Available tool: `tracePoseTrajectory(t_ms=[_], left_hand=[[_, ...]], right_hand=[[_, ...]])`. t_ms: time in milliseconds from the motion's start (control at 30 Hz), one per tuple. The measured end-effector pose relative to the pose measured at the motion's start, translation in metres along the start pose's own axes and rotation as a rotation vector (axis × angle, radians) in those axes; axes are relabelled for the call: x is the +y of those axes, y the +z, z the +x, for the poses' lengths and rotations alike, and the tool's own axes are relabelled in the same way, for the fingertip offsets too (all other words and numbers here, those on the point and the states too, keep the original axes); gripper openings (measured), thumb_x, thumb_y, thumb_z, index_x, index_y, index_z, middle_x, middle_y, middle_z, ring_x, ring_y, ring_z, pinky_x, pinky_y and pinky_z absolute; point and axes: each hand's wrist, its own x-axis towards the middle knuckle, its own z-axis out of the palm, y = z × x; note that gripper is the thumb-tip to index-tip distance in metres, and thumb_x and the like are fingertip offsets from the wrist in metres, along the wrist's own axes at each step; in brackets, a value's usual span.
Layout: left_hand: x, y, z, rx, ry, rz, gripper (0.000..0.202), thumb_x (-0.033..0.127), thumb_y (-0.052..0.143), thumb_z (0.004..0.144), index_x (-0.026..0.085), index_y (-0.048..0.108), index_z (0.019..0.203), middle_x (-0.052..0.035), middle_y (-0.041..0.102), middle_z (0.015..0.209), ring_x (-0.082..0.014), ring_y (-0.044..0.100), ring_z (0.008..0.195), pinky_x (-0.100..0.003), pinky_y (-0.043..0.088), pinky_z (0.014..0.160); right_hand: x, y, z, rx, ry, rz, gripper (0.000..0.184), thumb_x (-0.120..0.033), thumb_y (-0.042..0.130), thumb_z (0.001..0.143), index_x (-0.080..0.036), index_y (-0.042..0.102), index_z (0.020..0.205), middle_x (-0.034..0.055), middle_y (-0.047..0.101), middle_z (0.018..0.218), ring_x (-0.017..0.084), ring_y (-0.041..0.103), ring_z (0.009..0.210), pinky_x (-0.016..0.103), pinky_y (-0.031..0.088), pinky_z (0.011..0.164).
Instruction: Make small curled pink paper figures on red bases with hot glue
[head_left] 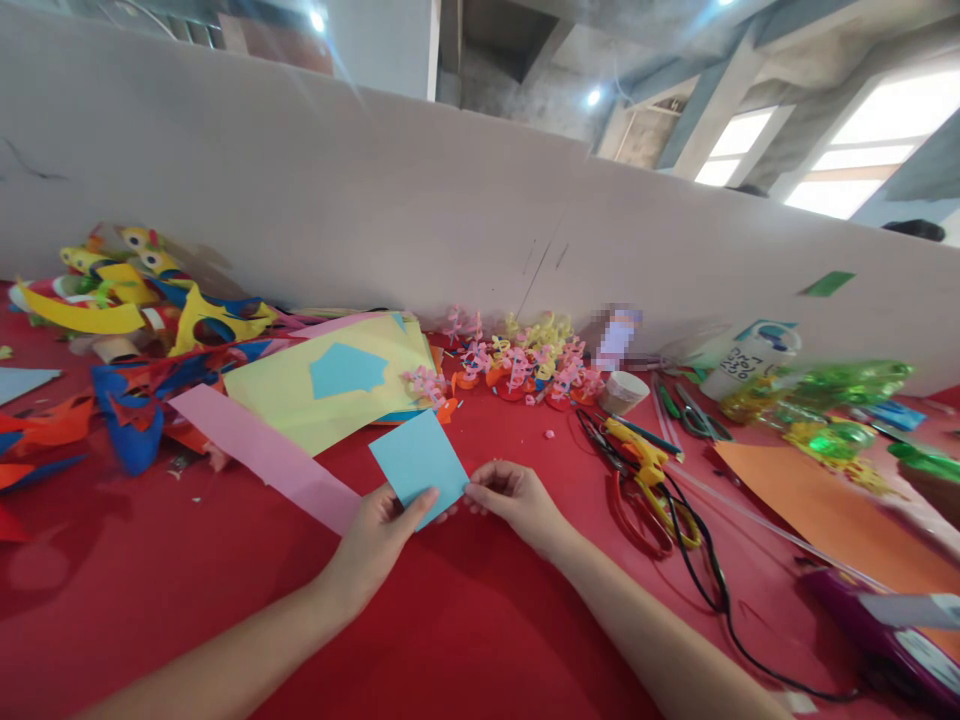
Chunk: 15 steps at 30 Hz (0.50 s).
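A light blue paper square [418,460] is held up over the red table, tilted with one corner towards the far side. My left hand [382,535] grips its near edge, thumb on top and fingers underneath. At the right corner of the square, my right hand [517,498] pinches with thumb and forefinger, the other fingers curled. A long pink paper strip [274,455] runs under or behind my left hand. Just beyond lies pale yellow paper [300,400] with a blue cut-out piece [349,370] on it.
Pink and yellow curled-paper pieces [517,360] crowd the wall. Right of my hands are red-handled pliers [637,515], a yellow glue gun [637,450] with black cord, scissors [697,412], orange paper [825,500] and a purple tool [877,630]. Colourful paper crafts [150,330] pile up left.
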Motion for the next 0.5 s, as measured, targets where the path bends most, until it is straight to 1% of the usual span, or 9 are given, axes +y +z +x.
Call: tracePoseTrajectory(t_ms=[133,233,500], left_hand=[[0.0004,-0.0002,-0.0016,-0.01,0.022,0.028,0.022,0.038,0.062,0.076,0.016,0.068,0.077,-0.0054,0.074,0.081,-0.0226,0.067,0.08,-0.032,0.052,0.078],[0.0018,0.0009,-0.0024,-0.019,0.015,0.032,0.023,0.038,0.063,0.075,0.016,0.07,0.08,-0.0061,0.074,0.084,-0.024,0.067,0.082,-0.033,0.052,0.079],[0.0077,0.0031,-0.0056,0.007,0.006,0.066,0.024,0.038,0.063,0.074,0.016,0.07,0.083,-0.0057,0.075,0.085,-0.0237,0.068,0.081,-0.031,0.052,0.076]], right_hand=[[-0.0022,0.0019,0.0002,-0.001,0.007,0.016,0.031,-0.043,0.076,0.061,-0.017,0.06,0.065,-0.0023,0.062,0.057,0.008,0.054,0.05,0.022,0.042,0.052],[-0.0034,0.0032,0.0001,-0.001,0.006,0.018,0.034,-0.045,0.077,0.059,-0.017,0.058,0.064,-0.0039,0.059,0.054,0.008,0.05,0.048,0.022,0.04,0.051],[-0.0043,0.0053,-0.0025,0.002,0.006,0.031,0.037,-0.046,0.077,0.059,-0.018,0.054,0.064,-0.0049,0.053,0.055,0.008,0.046,0.049,0.022,0.036,0.052]])
